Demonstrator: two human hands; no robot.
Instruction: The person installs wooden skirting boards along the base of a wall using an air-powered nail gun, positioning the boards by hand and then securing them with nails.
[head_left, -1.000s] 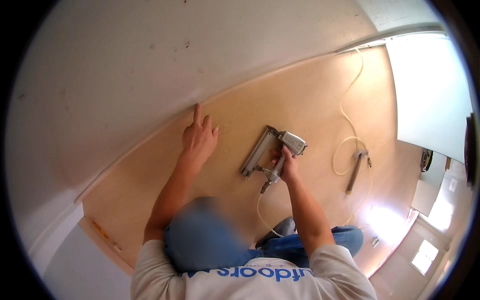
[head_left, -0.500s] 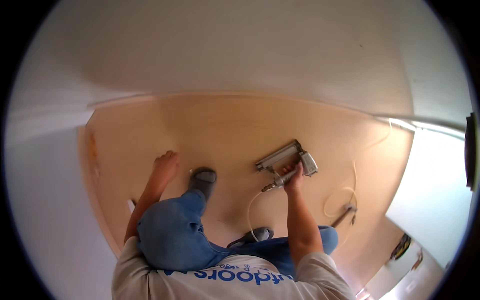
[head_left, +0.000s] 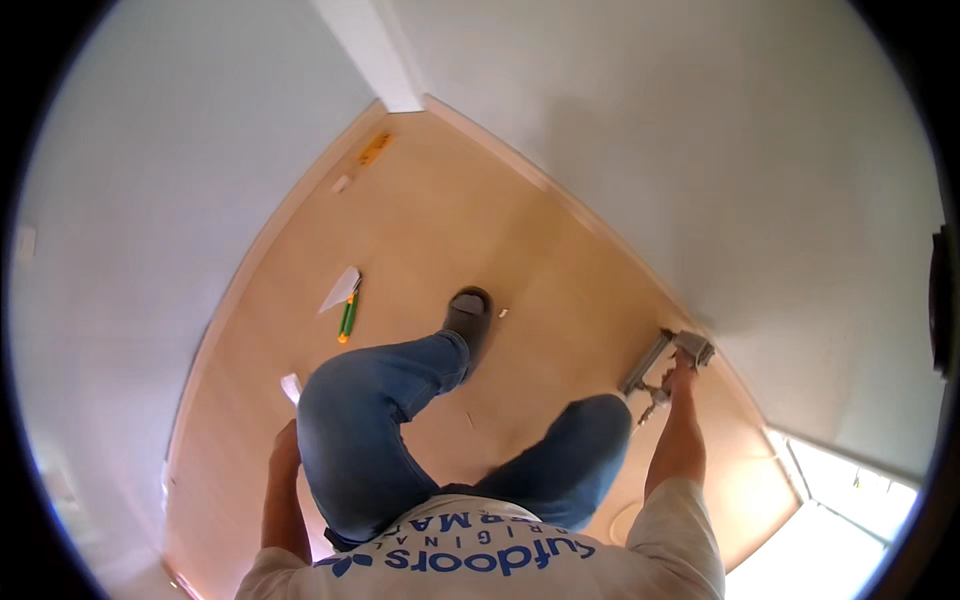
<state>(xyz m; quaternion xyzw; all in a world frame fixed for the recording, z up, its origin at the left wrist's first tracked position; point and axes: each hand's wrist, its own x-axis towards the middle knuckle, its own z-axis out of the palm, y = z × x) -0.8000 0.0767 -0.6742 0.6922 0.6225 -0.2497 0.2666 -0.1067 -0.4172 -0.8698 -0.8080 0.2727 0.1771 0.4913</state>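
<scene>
My right hand [head_left: 684,370] is wrapped round the handle of a grey metal air nailer [head_left: 648,362], near the wall at the right. The nailer's body lies close to the baseboard there; I cannot tell whether it touches it. My left hand [head_left: 287,442] is low beside my bent left knee, and its fingers are hidden. Just ahead of it a small white piece [head_left: 291,388] lies on the floor. Farther off rests a green and orange utility knife [head_left: 348,314], its tip against a white scrap [head_left: 340,289].
Pale baseboard [head_left: 560,202] edges the light wood floor [head_left: 420,220], meeting at a far corner beside a white post [head_left: 385,60]. Near that corner lie an orange strip [head_left: 374,149] and a white bit [head_left: 341,183]. My slippered foot [head_left: 468,315] stands mid-floor. A bright white panel [head_left: 820,550] is at lower right.
My view has swung left, bringing the corner and the knife into sight. The nailer, still in my right hand, is now by the right wall. My left hand has dropped back beside my knee.
</scene>
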